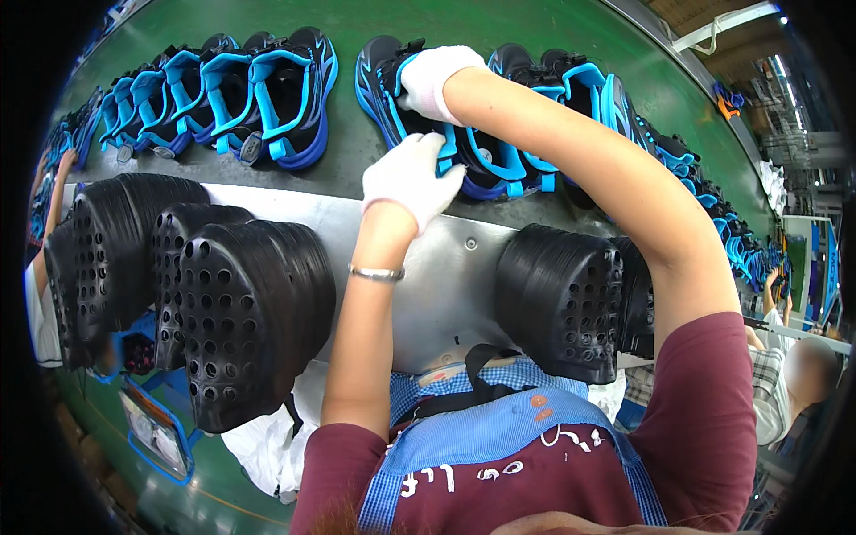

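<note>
Head view: blue/black shoe (pixel 375 85) on green bench (pixel 499 22), under both hands' fingers. R hand (pixel 440 82): fingertips hidden at shoe's opening, grip can't tell. L hand (pixel 412 178): thumb apart from fingers by heel, clamping unclear. Prob. best: L steadies heel, R presses gently w/o nudging adj. shoes (pixel 515 61) right of fingers.

Two gloved hands (pixel 406 183) (pixel 441 82), one bracelet (pixel 376 274), many shoes (pixel 380 85) (too crowded to count)

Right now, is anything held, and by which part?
The left hand appears to hold a black-and-blue shoe by its heel; the right hand is at its opening, grip hidden.
</note>
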A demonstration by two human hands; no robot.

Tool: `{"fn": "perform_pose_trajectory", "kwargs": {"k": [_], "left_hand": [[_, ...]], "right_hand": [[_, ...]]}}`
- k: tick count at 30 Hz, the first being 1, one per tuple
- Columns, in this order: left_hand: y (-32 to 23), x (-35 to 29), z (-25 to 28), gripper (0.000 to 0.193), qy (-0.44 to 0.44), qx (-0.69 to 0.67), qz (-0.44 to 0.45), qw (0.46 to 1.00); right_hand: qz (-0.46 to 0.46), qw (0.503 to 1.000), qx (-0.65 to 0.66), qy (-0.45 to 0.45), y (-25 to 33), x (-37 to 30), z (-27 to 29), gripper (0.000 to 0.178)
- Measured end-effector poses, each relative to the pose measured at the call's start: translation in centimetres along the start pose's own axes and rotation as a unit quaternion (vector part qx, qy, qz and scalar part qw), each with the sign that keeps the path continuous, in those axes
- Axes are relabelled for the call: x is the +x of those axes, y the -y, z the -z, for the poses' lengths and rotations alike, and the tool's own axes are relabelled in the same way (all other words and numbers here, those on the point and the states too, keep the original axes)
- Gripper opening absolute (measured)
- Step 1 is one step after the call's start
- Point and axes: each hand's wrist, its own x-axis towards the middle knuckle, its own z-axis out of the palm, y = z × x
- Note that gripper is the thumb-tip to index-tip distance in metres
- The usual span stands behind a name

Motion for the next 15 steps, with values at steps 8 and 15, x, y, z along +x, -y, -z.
{"fn": "perform_pose_trajectory", "kwargs": {"k": [8,15], "left_hand": [[-0.1,5.3,2.4,0.042,0.258,0.049,0.128,0.956],[-1.6,6.4,2.7,0.037,0.263,0.092,0.180,0.943]], "right_hand": [[0.060,0.992,-0.084,-0.069,1.1,-0.9,-0.3,0.018],[0.037,0.990,-0.045,-0.129,0.8,-0.2,-0.3,0.019]]}}
